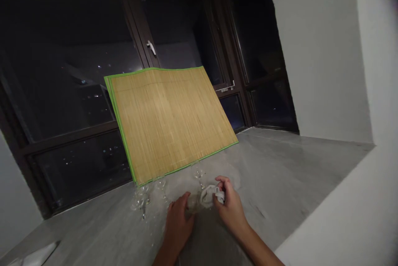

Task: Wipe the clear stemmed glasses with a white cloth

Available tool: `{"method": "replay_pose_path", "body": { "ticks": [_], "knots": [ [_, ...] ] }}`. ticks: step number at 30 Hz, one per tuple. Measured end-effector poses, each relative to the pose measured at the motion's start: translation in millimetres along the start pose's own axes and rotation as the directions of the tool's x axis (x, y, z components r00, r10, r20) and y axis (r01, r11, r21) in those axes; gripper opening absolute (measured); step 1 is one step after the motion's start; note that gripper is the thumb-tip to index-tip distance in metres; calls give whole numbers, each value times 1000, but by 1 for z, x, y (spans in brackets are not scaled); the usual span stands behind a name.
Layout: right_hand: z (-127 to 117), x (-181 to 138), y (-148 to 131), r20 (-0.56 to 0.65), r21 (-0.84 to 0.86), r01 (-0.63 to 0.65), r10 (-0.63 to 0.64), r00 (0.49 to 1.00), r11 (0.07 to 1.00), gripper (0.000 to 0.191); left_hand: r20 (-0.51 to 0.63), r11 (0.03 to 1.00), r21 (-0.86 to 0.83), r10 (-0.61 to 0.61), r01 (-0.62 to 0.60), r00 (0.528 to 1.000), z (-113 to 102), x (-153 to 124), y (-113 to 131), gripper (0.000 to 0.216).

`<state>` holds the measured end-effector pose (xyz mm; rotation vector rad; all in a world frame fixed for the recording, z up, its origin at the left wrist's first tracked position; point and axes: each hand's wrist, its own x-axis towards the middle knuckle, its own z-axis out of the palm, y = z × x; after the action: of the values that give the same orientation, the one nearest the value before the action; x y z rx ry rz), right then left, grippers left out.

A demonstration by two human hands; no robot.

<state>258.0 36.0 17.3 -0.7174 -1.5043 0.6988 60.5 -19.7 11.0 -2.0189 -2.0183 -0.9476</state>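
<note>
We are wiping a clear stemmed glass (193, 202) with a small crumpled white cloth (210, 194), near the middle of the grey stone windowsill (280, 174), a little in from its front edge. Our left hand (178, 220) wraps its fingers around the glass bowl, closed on it from the left. Our right hand (229, 206) pinches the cloth with curled fingers and presses it against or into the glass; how deep the cloth goes we cannot tell, since the glass is nearly invisible in this dim light.

Three more clear stemmed glasses stand upright just behind the hands: one (199, 173) close to the lower edge of the mat, one (161, 185) to its left, and one (139, 201) further left, nearer the window side. A tan bamboo mat with green trim (169, 120) leans tilted against the dark-framed window (77, 91). A flat pale object (37, 253) lies at the sill's near left corner, too cut off to identify.

Judged step: mid-polish of the held glass. The next move calls for turning the bowl in the left hand while the cloth-hand rubs, with a light grip, as thin glass and stem look fragile, and the standing glasses sit close enough to knock.
</note>
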Motion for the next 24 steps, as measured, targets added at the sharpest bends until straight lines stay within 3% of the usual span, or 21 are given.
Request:
{"method": "replay_pose_path", "body": {
  "ticks": [14, 19, 24],
  "knots": [
    [5, -11, -12, 260, -77, 82, -59, 964, 994, 71, 35, 1000, -9, 4, -4, 999, 2, -1, 15, 49],
    [7, -12, -3, 211, 34, 62, -68, 975, 997, 71, 9, 995, -90, -40, 41, 999, 10, -3, 11, 53],
    [7, -6, -6, 150, 184, 19, -47, 988, 983, 60, -24, 929, -356, -114, 98, 993, 12, -3, 15, 51]
  ]
}}
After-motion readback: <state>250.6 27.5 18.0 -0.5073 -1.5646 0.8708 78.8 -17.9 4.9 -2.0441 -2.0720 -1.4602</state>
